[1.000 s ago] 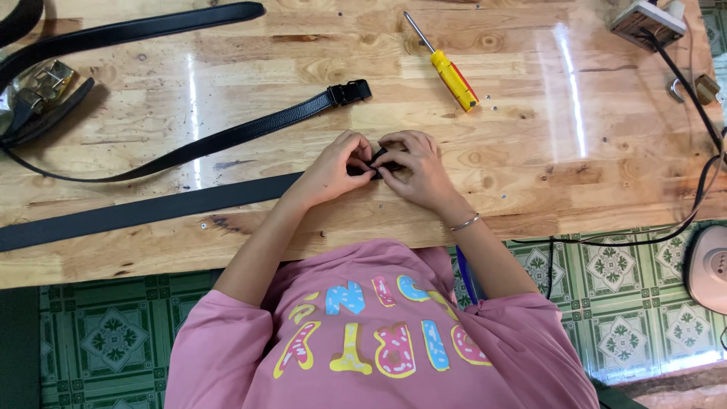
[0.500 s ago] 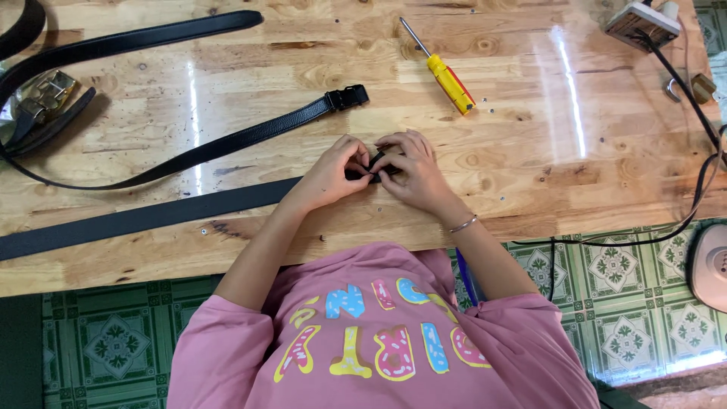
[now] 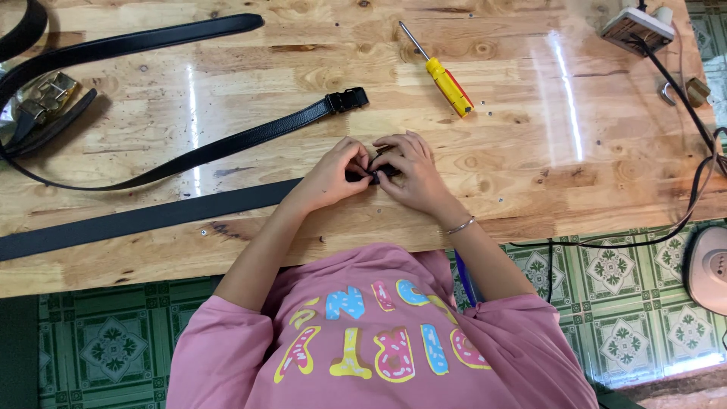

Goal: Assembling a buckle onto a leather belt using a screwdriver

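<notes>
A long black belt (image 3: 144, 218) lies flat across the wooden table (image 3: 591, 151), running in from the left. Its right end sits between my two hands. My left hand (image 3: 337, 173) pinches the belt end, and my right hand (image 3: 409, 173) closes on a small dark buckle piece (image 3: 376, 174) fitted there. The fingers hide most of the buckle. A thin bracelet circles my right wrist.
A second black belt with a black clasp (image 3: 347, 99) curves across the table behind my hands. A yellow-handled screwdriver (image 3: 447, 83) lies at the back. A metal buckle pile (image 3: 42, 98) sits far left, a power strip (image 3: 636, 24) with cable far right.
Both hands stay together on the belt end, with only small finger shifts. Nothing on the table has moved.
</notes>
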